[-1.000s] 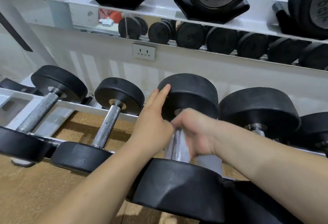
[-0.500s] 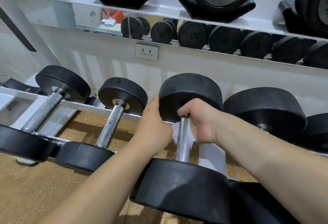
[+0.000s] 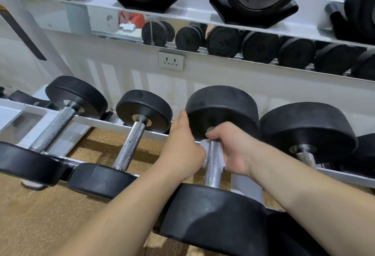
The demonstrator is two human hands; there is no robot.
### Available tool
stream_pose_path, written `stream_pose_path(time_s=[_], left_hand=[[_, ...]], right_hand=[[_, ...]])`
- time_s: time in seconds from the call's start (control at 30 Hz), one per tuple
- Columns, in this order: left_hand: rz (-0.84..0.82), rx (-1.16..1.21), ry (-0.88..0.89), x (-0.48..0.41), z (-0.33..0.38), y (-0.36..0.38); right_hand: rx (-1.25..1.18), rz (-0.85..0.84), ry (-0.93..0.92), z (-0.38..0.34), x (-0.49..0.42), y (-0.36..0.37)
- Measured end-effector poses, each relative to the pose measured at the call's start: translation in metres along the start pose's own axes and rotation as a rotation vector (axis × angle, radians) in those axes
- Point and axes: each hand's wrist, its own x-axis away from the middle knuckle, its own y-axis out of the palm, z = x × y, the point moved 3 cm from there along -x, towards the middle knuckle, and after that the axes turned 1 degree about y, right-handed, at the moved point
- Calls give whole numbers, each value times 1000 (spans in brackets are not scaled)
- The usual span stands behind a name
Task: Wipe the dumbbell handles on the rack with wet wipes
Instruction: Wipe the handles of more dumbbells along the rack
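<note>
One handle (image 3: 213,174) wrapped in wet wipe (image 3: 204,145), clasped by right grip (image 3: 231,150); left grip (image 3: 182,150) unclear, thumb on head (image 3: 223,107).

The heads (image 3: 223,105) were coloured black, the handles (image 3: 213,171) silver with knurled crosshatching; the wipe (image 3: 204,145) and rack (image 3: 60,114) were seen white, the floor (image 3: 40,215) speckled tan.

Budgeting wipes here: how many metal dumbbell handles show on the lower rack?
4: leftmost handle, second handle, third handle with the wipe on it, fourth handle on the right. Further ones past the right edge may be hidden.
</note>
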Motion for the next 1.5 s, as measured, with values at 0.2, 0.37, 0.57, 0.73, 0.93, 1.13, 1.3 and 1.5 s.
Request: stream_pose_path(time_s=[0.2, 0.37, 0.57, 0.73, 0.93, 1.13, 1.3, 1.5], left_hand=[[-34, -10, 19, -1, 1, 1], [-32, -4, 38, -1, -1, 1], [26, 17, 54, -5, -4, -1], [27, 136, 47, -10, -10, 3], [9, 73, 30, -1, -1, -2], [6, 104, 7, 1, 2, -2], [15, 57, 10, -3, -2, 0], [43, 19, 5, -7, -4, 1]], right_hand=[[51, -40, 48, 43, 20, -11], [200, 87, -201, 27, 48, -39], [1444, 108, -1227, -6, 73, -12], [1888, -111, -942, 8, 24, -20], [1816, -536, -698, 19, 22, -23], [1889, -367, -1052, -12, 28, -39], [2182, -413, -1141, 19, 28, -48], [2156, -553, -1251, 4, 25, -48]])
